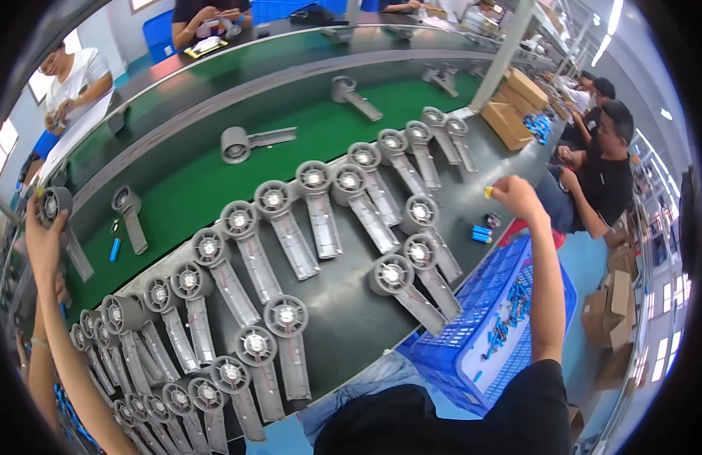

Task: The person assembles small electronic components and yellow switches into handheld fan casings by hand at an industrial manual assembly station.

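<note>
At the far left, my left hand (pixel 46 243) is closed round the round head of a grey handheld fan housing (pixel 75 254), whose long handle hangs over the green belt. A bit of yellow shows at its fingertips. My right hand (pixel 518 199) is raised over the right side of the bench, pinching a small yellow piece (pixel 489 192); its exact kind is too small to tell. Several grey fan housings (pixel 317 212) with round heads, open handles and red wires lie in rows between my hands. Blue cylindrical cells (pixel 481 233) rest on the bench below my right hand.
A green conveyor belt (pixel 184 155) carries spaced fan housings and a loose blue cell (pixel 115 250). Beside me stands a blue crate (pixel 472 356) with blue cells inside. Cardboard boxes (pixel 510 121) sit at the bench's far right. Co-workers sit right and across; another person's hand (pixel 61 288) is near my left forearm.
</note>
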Motion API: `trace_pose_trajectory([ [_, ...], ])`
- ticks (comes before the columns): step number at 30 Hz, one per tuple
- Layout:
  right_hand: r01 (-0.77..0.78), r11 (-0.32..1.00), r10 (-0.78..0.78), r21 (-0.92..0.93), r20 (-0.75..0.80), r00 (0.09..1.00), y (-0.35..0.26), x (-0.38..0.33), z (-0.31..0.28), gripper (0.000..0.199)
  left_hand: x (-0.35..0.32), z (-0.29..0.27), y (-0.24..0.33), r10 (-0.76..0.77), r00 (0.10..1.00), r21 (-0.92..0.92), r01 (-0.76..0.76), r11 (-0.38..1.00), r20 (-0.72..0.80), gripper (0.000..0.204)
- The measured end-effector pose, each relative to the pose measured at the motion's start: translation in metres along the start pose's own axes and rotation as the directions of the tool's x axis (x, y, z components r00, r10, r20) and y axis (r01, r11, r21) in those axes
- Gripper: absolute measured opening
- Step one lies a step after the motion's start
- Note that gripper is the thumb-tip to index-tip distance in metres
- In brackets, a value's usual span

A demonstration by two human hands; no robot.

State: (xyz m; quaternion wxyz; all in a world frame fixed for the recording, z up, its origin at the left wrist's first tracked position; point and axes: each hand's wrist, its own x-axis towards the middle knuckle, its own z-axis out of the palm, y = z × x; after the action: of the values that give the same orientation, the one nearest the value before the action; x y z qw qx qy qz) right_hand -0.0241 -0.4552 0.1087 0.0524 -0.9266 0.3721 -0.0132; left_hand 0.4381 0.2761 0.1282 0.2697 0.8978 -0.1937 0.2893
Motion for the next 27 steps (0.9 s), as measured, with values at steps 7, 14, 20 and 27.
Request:
trace_pose_trajectory([
  [7,-0.006,0.966,0.006,0.259,0.003,1.0,0.047,-0.021,0.052,0.04,-0.142,-0.068,0.272,0.059,0.97,-0.117,-0.032,0.993,0.234,0.071],
  [14,0.216,0.859,-0.079,0.464,-0.296,0.952,0.013,-0.049,0.033,0.035,-0.26,-0.005,0.408,0.153,0.892,-0.351,0.007,0.936,0.426,0.058],
  [20,0.46,0.687,-0.208,0.562,-0.454,0.866,-0.012,-0.061,0.022,0.032,-0.308,0.06,0.421,0.053,0.897,-0.295,0.088,0.951,0.439,0.059],
  [27,0.343,0.61,-0.111,0.714,-0.352,0.93,0.001,-0.051,0.03,0.033,-0.306,0.071,0.421,0.117,0.889,-0.33,0.041,0.943,0.444,0.059],
])
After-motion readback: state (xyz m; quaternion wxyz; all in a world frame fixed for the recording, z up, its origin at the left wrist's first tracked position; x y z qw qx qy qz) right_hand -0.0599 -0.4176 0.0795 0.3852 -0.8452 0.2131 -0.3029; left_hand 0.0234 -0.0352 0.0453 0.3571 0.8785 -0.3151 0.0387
